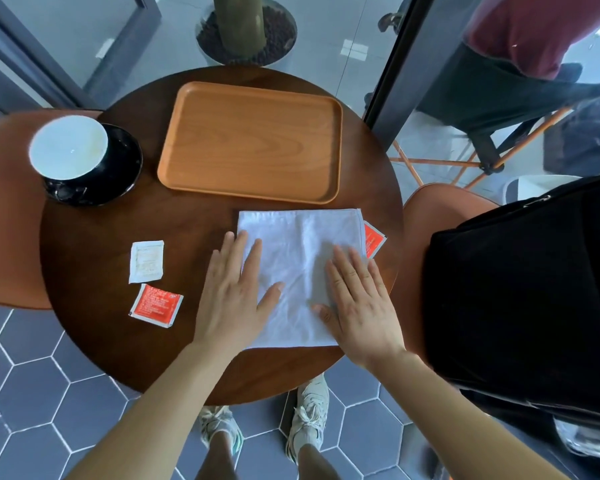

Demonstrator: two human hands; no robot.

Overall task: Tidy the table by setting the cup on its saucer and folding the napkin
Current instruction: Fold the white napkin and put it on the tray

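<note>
A white napkin [297,258] lies flat on the round dark wooden table [94,258], near its right side. My left hand [234,296] rests palm down on the napkin's left edge, fingers spread. My right hand [355,299] presses flat on its right part. Neither hand grips anything. At the table's far left a black cup with a white inside [68,150] stands on a black saucer [127,157].
An orange wooden tray [253,140] sits at the back middle. A white sachet [146,261] and a red sachet [156,304] lie left of my hands; another red sachet [374,239] peeks from under the napkin's right edge. Orange chairs flank the table; a black bag [527,289] is at right.
</note>
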